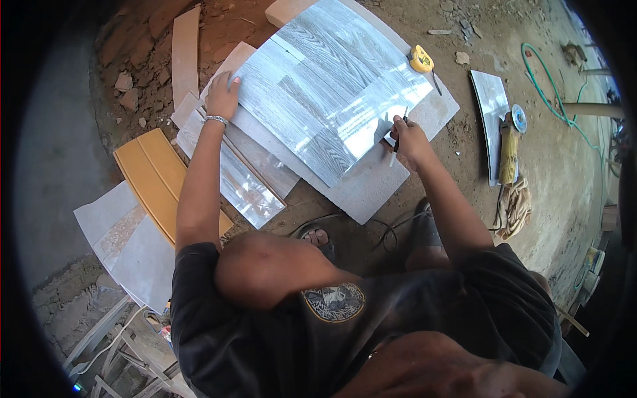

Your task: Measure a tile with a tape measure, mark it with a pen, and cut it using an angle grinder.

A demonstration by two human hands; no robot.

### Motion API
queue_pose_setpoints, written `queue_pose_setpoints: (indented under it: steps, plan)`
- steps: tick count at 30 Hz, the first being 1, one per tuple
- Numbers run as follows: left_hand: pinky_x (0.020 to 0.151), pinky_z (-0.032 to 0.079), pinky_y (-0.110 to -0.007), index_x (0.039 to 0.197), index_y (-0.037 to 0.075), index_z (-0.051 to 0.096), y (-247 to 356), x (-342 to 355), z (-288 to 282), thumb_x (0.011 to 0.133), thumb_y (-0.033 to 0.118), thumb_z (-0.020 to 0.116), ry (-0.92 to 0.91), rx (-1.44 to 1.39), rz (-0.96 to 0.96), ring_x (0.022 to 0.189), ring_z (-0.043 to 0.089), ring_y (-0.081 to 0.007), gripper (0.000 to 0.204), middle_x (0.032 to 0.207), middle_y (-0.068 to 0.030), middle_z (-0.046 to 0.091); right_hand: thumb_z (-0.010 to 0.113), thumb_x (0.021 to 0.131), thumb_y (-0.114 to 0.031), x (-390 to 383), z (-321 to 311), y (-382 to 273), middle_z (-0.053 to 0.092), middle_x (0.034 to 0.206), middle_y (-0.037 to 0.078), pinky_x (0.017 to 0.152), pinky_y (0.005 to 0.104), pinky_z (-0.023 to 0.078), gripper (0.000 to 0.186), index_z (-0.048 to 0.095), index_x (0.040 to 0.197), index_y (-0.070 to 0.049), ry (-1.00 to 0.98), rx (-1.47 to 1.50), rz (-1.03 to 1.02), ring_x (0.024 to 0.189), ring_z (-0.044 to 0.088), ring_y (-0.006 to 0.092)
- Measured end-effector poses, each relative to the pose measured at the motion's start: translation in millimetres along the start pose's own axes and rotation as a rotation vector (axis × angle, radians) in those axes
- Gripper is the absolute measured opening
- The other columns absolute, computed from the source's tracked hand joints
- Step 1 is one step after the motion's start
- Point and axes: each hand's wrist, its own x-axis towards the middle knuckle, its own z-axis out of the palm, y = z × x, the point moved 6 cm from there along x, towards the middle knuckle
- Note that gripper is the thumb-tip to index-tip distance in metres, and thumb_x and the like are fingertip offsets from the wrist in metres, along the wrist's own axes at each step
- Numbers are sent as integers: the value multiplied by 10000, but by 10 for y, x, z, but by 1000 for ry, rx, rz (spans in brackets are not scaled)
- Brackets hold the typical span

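Observation:
A large grey wood-patterned tile [312,86], glossy with reflections, lies on top of paler tiles [371,186]. At its left edge is my left hand [222,98], closed on that edge with the thumb towards the top face; a bracelet circles the wrist. My right hand [413,140] is closed around a slim black-and-white pen [393,159] at the tile's right edge, and its dark end reaches past my fingers over the tile. Above this hand, a yellow tape measure [421,60] rests close to the tile's upper right corner.
An angle grinder [509,146] stands against a tile piece [490,99] on the right, above a tan cloth [514,209]. Cut tile strips [249,189] and an orange-yellow panel [156,176] lie left. A green hose [541,86] crosses the ground; a dark cable [391,232] runs near my feet.

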Motion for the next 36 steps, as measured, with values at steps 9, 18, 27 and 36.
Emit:
queue_pose_setpoints:
  steps: [9, 18, 27, 36]
  plan:
    - [1183, 298, -441, 1296, -16, 574, -117, -200, 173, 1011, 374, 557, 210, -247, -27, 1422, 405, -388, 484, 1521, -220, 460, 487, 1070, -384, 64, 30, 65, 559, 805, 38, 766, 306, 474, 371, 581, 972, -38, 37, 445, 43, 754, 522, 149]
    - [1189, 173, -568, 1476, 56, 440, 487, -853, -49, 942, 306, 663, 325, -109, 86, 1482, 207, -443, 631, 1603, -268, 261, 386, 1081, -498, -307, -170, -303, 710, 914, 95, 751, 367, 574, 458, 557, 1056, -74, -213, 41, -12, 814, 698, 207]
    - [1158, 167, -552, 1455, 115, 492, 1173, -1941, 250, 909, 254, 681, 48, -266, 160, 1457, 267, -390, 594, 1578, -202, 331, 370, 1098, -395, -1325, 538, -752, 623, 1073, 136, 681, 519, 632, 336, 424, 1332, -159, -990, 966, 255, 970, 671, 264]
    - [1133, 187, -509, 1408, 143, 542, 938, -1848, 298, 921, 269, 678, 76, -195, 165, 1423, 319, -332, 521, 1528, -127, 401, 586, 1030, -184, -1240, 64, -616, 607, 921, 63, 744, 309, 457, 151, 625, 1000, -42, 79, 183, -966, 820, 544, 182]
